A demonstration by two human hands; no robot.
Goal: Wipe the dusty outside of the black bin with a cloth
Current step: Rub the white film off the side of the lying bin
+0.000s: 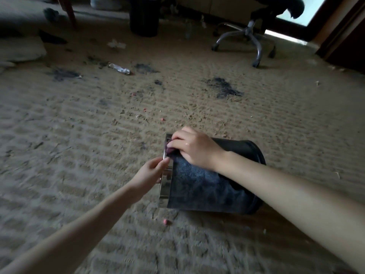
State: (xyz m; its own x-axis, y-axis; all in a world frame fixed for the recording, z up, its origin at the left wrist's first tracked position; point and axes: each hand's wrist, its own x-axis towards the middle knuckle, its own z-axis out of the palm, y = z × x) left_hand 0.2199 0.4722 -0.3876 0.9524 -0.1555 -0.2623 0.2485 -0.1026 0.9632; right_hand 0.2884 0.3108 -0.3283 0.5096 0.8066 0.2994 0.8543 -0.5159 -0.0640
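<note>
The black bin [207, 186] lies on its side on the carpet, its shiny metal rim [166, 186] pointing left and its side grey with dust. My right hand [195, 149] grips a small dark purplish cloth [171, 151] and presses it on the bin's upper side next to the rim. My left hand [151, 171] pinches the metal rim from the left. Most of the cloth is hidden under my right hand.
The beige carpet [79, 135] carries dark stains, small pink bits and scraps of litter. A second black bin [144, 16] stands at the back. An office chair with a metal star base [246, 38] is at the back right, beside a dark wooden door frame [343, 36].
</note>
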